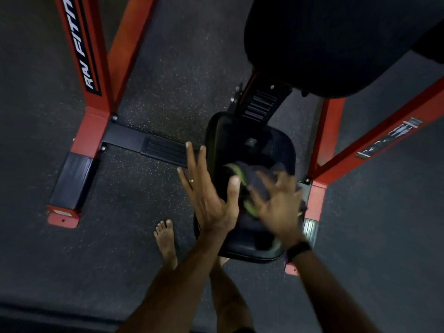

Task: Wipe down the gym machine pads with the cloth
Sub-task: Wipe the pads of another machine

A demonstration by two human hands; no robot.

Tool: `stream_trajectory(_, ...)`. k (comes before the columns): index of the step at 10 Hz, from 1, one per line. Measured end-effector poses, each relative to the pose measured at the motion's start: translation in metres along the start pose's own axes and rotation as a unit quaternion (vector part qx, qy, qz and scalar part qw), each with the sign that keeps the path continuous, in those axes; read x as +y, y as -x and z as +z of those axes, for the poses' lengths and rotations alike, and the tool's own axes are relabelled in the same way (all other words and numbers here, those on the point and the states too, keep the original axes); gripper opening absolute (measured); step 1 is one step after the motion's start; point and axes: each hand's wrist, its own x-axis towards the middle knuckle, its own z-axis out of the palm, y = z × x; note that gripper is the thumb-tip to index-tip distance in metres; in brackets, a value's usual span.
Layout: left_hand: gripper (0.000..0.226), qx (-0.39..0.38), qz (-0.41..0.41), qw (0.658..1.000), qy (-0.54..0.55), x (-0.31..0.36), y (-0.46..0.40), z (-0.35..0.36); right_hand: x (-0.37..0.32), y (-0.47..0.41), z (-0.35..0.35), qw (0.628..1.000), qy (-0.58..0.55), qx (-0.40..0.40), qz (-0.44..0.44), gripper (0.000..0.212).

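- The seat pad (264, 145), black and padded, sits low between the red frame legs (96, 92) of the gym machine, over the dark speckled floor (168, 68).
- The cloth (254, 179), dark with a green edge, lies bunched on the pad's near half, toward its right edge.
- The right hand (278, 207) presses down on the cloth, its fingers (257, 195) spread and bent over the fabric; the hand is blurred, so how firmly it grips cannot be told. A dark band circles that wrist.
- The left hand (206, 193) is at the pad's left edge, fingers straight and apart, thumb lying against the pad's rim; it holds nothing. A ring shows on one finger.
- A larger black back pad (336, 39) hangs above the seat, at the far right.
- A bare foot (165, 239) stands on the floor just left of the pad's near corner.
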Motion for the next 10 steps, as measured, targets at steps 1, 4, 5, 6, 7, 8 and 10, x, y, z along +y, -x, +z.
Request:
stream_trajectory(1, 0.082, -0.008, 0.024, 1.000, 0.009, -0.004, 0.004, 0.002, 0.013, -0.092, 0.008, 0.983, 0.003, 0.007, 0.183, 0.062)
stream_trajectory(4, 0.051, 0.142, 0.020, 0.984, 0.110, 0.005, -0.025, -0.030, -0.061, 0.068, -0.019, 0.988, -0.080, 0.007, -0.134, 0.044)
stream_trajectory(5, 0.044, 0.151, 0.050, 0.984, 0.084, -0.005, -0.042, -0.043, 0.012, 0.071, -0.022, 0.999, -0.031, -0.003, -0.003, 0.053)
stream_trajectory(6, 0.040, 0.128, 0.073, 0.988, 0.048, -0.018, -0.042, -0.038, 0.007, -0.026, -0.012, 0.979, 0.007, 0.013, 0.206, 0.060)
stream_trajectory(7, 0.037, 0.140, 0.031, 0.989, 0.040, -0.030, -0.039, -0.035, -0.079, -0.059, -0.002, 0.999, -0.012, -0.020, 0.049, 0.041)
stream_trajectory(8, 0.036, 0.147, -0.025, 0.987, 0.065, -0.027, -0.037, -0.036, -0.123, 0.025, -0.003, 0.990, -0.046, -0.042, -0.129, 0.032)
stream_trajectory(10, 0.046, 0.042, -0.048, 0.995, 0.077, -0.017, -0.005, -0.029, -0.007, 0.100, 0.000, 0.996, -0.025, 0.010, 0.085, 0.045)
